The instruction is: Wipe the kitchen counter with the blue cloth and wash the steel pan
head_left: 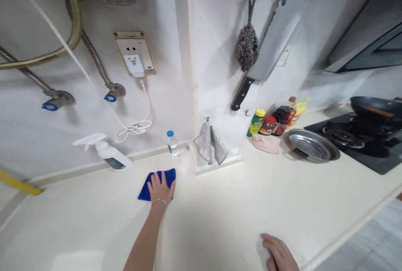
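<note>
My left hand (161, 188) lies flat on a folded blue cloth (145, 192) on the white countertop, palm down with the fingers spread. A thin bracelet circles that wrist. At the lower right, my right hand (278, 254) rests by the counter's front part, its fingers loosely bent and nothing seen in them; the frame cuts it off. Behind the cloth stands a small clear bottle (172, 147) with a blue cap. To the left, a white spray bottle (113, 156) leans against the wall.
A chef's knife (270, 49), a steel scrubber (247, 47) and a grey cloth (209, 141) hang on the wall. Rightward are condiment bottles (256, 123), a pink cloth (266, 143), a steel pan (310, 145) and a stove (377, 153) bearing a wok (373, 105). A charger cable (147, 103) dangles.
</note>
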### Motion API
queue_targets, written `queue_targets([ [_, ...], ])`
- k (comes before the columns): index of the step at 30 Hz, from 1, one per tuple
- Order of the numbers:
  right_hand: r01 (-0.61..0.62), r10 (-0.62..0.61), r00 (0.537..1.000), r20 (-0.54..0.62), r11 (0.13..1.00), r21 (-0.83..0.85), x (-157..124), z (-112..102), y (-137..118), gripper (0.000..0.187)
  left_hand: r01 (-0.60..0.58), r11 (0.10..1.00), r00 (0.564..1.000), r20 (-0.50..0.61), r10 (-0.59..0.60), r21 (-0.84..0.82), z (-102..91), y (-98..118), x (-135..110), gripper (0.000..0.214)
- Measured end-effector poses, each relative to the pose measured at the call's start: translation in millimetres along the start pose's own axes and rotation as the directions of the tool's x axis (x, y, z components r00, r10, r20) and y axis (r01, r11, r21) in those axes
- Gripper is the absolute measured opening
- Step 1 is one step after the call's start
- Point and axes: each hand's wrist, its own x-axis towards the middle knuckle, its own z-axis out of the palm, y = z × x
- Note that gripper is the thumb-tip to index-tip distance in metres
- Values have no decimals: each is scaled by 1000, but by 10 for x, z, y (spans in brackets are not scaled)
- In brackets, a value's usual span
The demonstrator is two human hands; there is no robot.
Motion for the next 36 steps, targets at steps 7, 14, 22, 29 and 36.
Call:
queue_targets([
  [7,37,-37,999,2,999,16,49,-32,-62,36,-26,1000,1000,16,27,-15,-212,6,-1157,75],
  [14,58,-58,998,18,998,37,72,-84,-98,35,13,1000,999,33,-12,-21,-372,-124,-2249,74],
  [22,44,-45,999,9,998,49,99,-76,-123,33,141,990,988,56,-141,6,-495,-303,-3105,73],
  [29,44,-44,999,-4,997,58,114,-97,-175,32,258,963,965,21,-260,73,-496,-203,-3349,74],
  [36,17,-17,999,29,1000,8,130,-105,-254,32,318,945,948,-24,-317,75,-393,80,-3414,80],
])
